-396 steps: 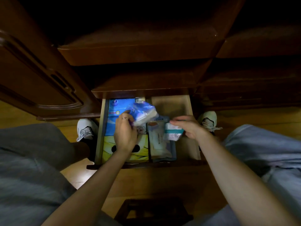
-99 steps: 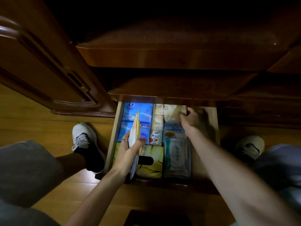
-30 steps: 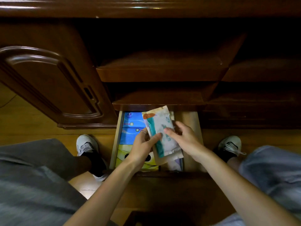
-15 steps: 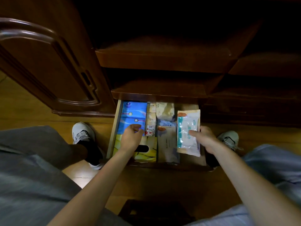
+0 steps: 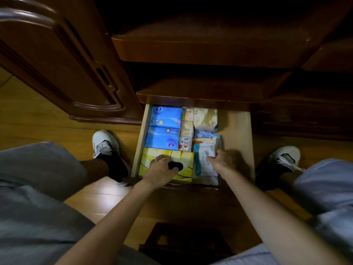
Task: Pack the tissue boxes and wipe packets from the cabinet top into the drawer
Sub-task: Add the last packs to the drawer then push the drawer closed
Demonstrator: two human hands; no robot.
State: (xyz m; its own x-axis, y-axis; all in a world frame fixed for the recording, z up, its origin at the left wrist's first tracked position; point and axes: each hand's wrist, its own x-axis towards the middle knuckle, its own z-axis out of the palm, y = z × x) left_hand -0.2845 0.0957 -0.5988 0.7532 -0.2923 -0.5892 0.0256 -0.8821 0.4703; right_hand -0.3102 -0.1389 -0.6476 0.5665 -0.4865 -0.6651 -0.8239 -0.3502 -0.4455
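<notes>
The open wooden drawer (image 5: pixel 236 131) holds two blue tissue packs (image 5: pixel 164 129) at the back left and a yellow tissue box (image 5: pixel 183 159) at the front left. Small tissue packets (image 5: pixel 186 131) line the middle, with a pale wipe packet (image 5: pixel 206 119) at the back. My right hand (image 5: pixel 219 161) presses a white and teal wipe packet (image 5: pixel 203 163) down flat at the front of the middle row. My left hand (image 5: pixel 162 169) rests fingers-down on the yellow box beside its black opening.
The drawer's right side shows bare wood. A carved cabinet door (image 5: pixel 57 64) stands open at the left. Dark shelves (image 5: pixel 200 48) overhang the drawer. My knees and white shoes (image 5: pixel 104 142) flank the drawer; a dark stool (image 5: pixel 183 243) sits below me.
My right hand has lowered the white and teal wipe packet from above the drawer's right side down onto the middle row. My left hand moved from the blue packs to the yellow box.
</notes>
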